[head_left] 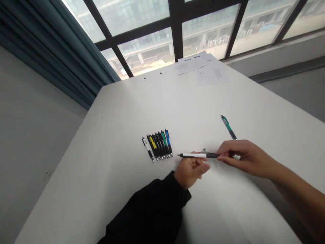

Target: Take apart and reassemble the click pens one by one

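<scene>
My right hand [240,156] pinches the black grip end of a white-and-black pen [194,155], held level with its other end pointing left. My left hand [190,171], in a black sleeve, is just below and behind the pen with its fingers curled in. Whether it touches the pen or has anything in its palm is hidden. Left of my left hand, a tight row of pens [159,145] lies side by side, with black, yellow, green and blue barrels. A white pen [147,148] is at the row's left end. Beyond my right hand lies a green pen [229,127].
The white table [122,115] reaches to the window. Papers [203,67] lie at its far edge, beside two small round fittings [162,73]. Small grey bits [204,149] are just behind the held pen. A blue curtain [58,44] hangs at the left.
</scene>
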The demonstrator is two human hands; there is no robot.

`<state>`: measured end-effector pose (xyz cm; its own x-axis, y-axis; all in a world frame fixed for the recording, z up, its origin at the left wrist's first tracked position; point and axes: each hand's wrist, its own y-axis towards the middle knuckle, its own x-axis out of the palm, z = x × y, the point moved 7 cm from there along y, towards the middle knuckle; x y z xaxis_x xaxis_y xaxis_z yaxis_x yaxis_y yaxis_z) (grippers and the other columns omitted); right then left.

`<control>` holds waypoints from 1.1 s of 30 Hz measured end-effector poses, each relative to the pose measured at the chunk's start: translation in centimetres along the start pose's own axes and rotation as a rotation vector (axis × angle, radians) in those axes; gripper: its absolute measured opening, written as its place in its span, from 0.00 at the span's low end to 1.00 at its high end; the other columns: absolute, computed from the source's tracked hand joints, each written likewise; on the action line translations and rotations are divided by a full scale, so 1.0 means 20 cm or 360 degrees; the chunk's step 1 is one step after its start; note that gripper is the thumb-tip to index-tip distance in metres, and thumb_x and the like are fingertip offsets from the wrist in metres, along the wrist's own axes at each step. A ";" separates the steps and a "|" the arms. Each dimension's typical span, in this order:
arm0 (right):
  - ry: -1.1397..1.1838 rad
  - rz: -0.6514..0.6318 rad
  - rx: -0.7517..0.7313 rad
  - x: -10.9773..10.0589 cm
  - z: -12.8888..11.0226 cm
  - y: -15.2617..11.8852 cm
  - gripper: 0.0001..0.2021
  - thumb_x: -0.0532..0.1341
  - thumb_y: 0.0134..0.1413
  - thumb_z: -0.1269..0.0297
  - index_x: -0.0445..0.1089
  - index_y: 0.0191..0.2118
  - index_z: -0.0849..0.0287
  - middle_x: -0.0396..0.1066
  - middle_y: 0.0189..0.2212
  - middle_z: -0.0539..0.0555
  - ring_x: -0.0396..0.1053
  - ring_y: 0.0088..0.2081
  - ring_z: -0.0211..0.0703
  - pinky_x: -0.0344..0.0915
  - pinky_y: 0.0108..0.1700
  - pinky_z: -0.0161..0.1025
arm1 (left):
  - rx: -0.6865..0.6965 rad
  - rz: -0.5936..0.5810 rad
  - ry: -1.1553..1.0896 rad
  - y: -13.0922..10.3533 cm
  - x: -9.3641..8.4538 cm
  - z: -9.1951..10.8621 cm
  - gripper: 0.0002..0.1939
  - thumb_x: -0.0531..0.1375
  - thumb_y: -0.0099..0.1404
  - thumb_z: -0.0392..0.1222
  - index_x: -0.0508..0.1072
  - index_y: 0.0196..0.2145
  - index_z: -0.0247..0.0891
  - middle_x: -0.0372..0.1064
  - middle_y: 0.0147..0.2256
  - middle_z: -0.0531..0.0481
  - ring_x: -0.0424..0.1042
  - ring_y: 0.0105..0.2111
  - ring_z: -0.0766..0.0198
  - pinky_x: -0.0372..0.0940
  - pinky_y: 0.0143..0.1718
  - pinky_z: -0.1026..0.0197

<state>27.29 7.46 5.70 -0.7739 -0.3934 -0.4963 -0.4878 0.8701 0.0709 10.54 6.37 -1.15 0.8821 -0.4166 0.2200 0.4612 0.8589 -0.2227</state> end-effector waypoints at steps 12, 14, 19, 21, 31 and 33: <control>0.0024 -0.0108 0.0350 0.08 0.19 -0.12 0.21 0.63 0.57 0.45 0.73 0.30 0.61 0.68 0.24 0.52 0.61 0.27 0.39 0.58 0.29 0.37 | 0.0657 0.0423 0.1303 -0.20 -0.22 0.15 0.07 0.65 0.64 0.39 0.80 0.39 0.37 0.75 0.33 0.48 0.69 0.26 0.67 0.68 0.37 0.61; -0.0045 -0.0101 0.0356 0.08 0.19 -0.12 0.20 0.62 0.58 0.46 0.72 0.29 0.60 0.69 0.24 0.52 0.61 0.26 0.39 0.58 0.29 0.38 | 0.0760 0.0418 0.1440 -0.21 -0.20 0.16 0.07 0.63 0.66 0.39 0.80 0.40 0.38 0.76 0.37 0.46 0.71 0.29 0.65 0.69 0.40 0.59; -0.0249 -0.0074 0.0344 0.08 0.18 -0.12 0.18 0.60 0.60 0.49 0.71 0.29 0.58 0.67 0.22 0.50 0.60 0.24 0.39 0.57 0.27 0.38 | 0.0759 0.0486 0.1584 -0.21 -0.20 0.15 0.08 0.63 0.67 0.39 0.80 0.42 0.36 0.73 0.40 0.44 0.71 0.31 0.64 0.70 0.39 0.60; -0.0313 -0.0060 0.0311 0.07 0.18 -0.12 0.16 0.60 0.60 0.50 0.71 0.29 0.58 0.69 0.23 0.51 0.62 0.25 0.40 0.58 0.29 0.38 | 0.0732 0.0525 0.1609 -0.20 -0.20 0.15 0.09 0.63 0.67 0.39 0.81 0.42 0.35 0.71 0.40 0.44 0.70 0.31 0.65 0.69 0.37 0.60; -0.0547 0.0069 0.0354 0.06 0.18 -0.13 0.10 0.61 0.58 0.57 0.76 0.35 0.57 0.75 0.24 0.52 0.70 0.27 0.44 0.63 0.33 0.41 | 0.0590 0.0603 0.1699 -0.16 -0.18 0.13 0.08 0.64 0.66 0.37 0.80 0.43 0.38 0.76 0.36 0.48 0.74 0.34 0.62 0.68 0.39 0.59; -0.0572 0.0108 0.0372 0.06 0.18 -0.13 0.10 0.61 0.57 0.57 0.76 0.34 0.56 0.75 0.24 0.51 0.71 0.27 0.44 0.64 0.33 0.41 | 0.0629 0.0631 0.1659 -0.16 -0.18 0.13 0.08 0.65 0.64 0.36 0.79 0.42 0.37 0.76 0.35 0.49 0.74 0.36 0.61 0.68 0.42 0.58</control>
<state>29.12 5.70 1.88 -0.5910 -0.2403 -0.7701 -0.3038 0.9506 -0.0635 5.54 5.93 1.31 0.6939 0.0152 -0.7199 0.2371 0.9392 0.2484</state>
